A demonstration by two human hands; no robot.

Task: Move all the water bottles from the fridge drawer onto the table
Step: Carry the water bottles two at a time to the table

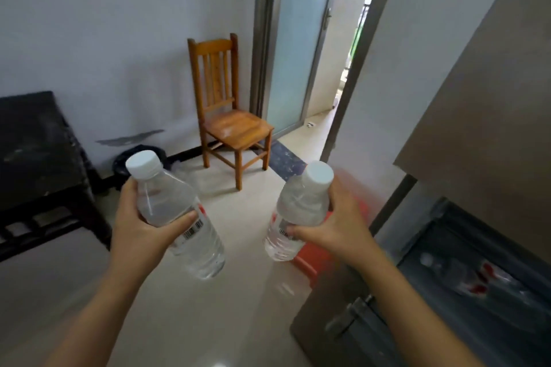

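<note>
My left hand (140,226) grips a clear water bottle (167,197) with a white cap, tilted, held over the floor. My right hand (337,223) grips a second clear water bottle (298,205) with a white cap and red label. The open fridge drawer (447,286) is at the lower right, with at least one more bottle (471,274) lying inside, blurred. The dark table (35,152) stands at the left against the wall.
A wooden chair (229,110) stands by the far wall. A black bin (131,158) sits beside the table. A red object (316,256) lies on the floor under my right hand. The fridge body (483,92) rises at the right. A doorway (337,68) opens beyond.
</note>
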